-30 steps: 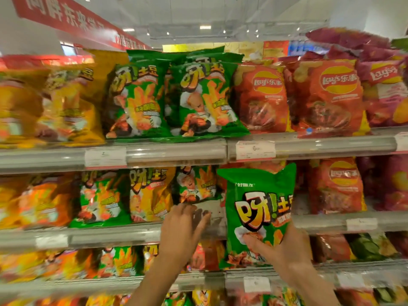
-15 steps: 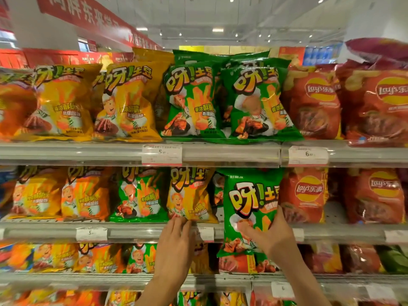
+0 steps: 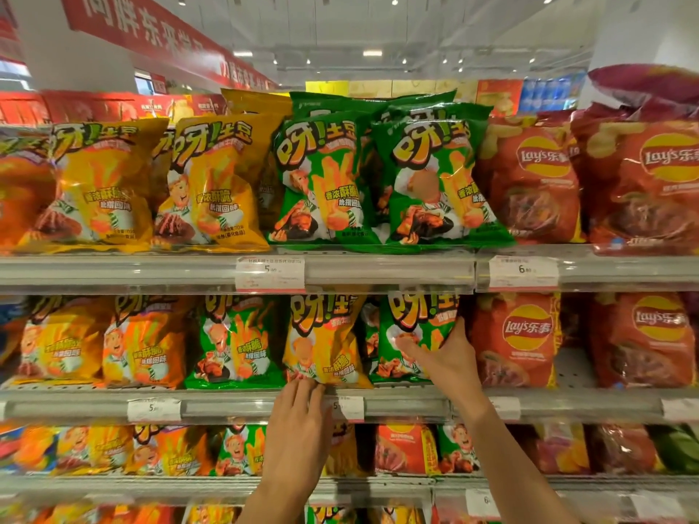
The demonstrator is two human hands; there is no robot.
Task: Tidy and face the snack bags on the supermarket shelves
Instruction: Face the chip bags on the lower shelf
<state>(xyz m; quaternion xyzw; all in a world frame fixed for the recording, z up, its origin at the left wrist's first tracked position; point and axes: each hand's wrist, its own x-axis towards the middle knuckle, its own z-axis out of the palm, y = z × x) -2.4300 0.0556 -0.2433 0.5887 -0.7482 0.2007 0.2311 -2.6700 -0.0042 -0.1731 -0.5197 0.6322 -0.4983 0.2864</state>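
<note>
The green bag [image 3: 416, 334] is now sitting back on the middle shelf [image 3: 227, 400], upright; your right hand [image 3: 442, 357] is gripping it to face it, while your left hand [image 3: 302, 414], fingers straight, is steadying the yellow bag [image 3: 325, 342].

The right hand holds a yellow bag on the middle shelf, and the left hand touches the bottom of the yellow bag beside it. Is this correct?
Not quite. In the head view the bag held by the right hand is green, not yellow: the green bag on the middle shelf. The left hand does touch the bottom of the yellow bag beside it.
</note>
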